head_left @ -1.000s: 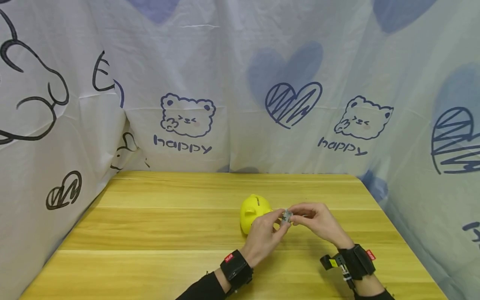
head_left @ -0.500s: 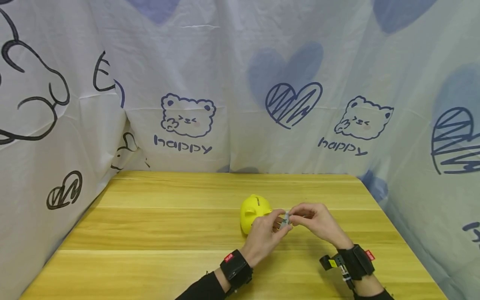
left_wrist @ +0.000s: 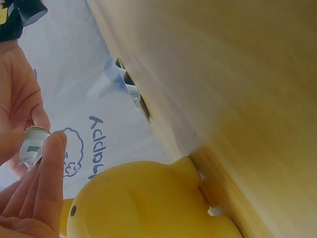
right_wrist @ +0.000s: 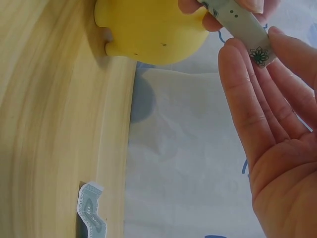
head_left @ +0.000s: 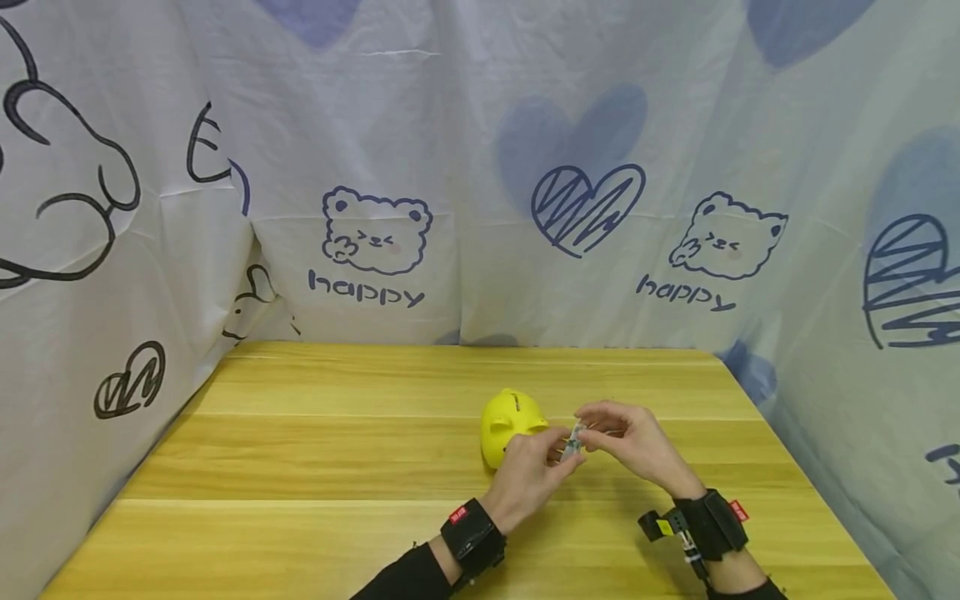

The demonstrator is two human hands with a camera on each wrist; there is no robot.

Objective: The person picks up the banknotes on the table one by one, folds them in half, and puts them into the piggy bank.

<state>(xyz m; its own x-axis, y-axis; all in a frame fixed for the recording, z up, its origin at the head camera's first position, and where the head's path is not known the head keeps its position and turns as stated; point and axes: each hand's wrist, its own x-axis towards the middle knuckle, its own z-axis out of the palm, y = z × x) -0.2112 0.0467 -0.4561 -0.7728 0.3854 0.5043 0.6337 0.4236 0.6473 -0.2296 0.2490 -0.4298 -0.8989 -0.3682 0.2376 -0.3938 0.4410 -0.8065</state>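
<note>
Between my two hands is a folded banknote (head_left: pixel 573 440), grey-green and narrowed to a small strip. My left hand (head_left: pixel 528 473) pinches its left side between thumb and fingers. My right hand (head_left: pixel 637 442) pinches the other end; the right wrist view shows the thumb and fingertips on the banknote (right_wrist: pixel 242 29), beside a dark green flower print. Just beyond the left hand stands a yellow piggy bank (head_left: pixel 510 421) with a slot on top, partly covered by that hand. In the left wrist view the piggy bank (left_wrist: pixel 143 203) stands below and right of the fingers.
Another banknote (right_wrist: pixel 91 210), creased into waves, lies on the wooden table (right_wrist: pixel 44 124) in the right wrist view. A printed cloth (head_left: pixel 480 250) hangs behind the table and along both sides. Each wrist wears a black strap (head_left: pixel 474 537).
The banknote has turned slightly between the fingers and now shows as a longer, tilted strip. The right fingers have shifted a little upward. The piggy bank has stayed put.
</note>
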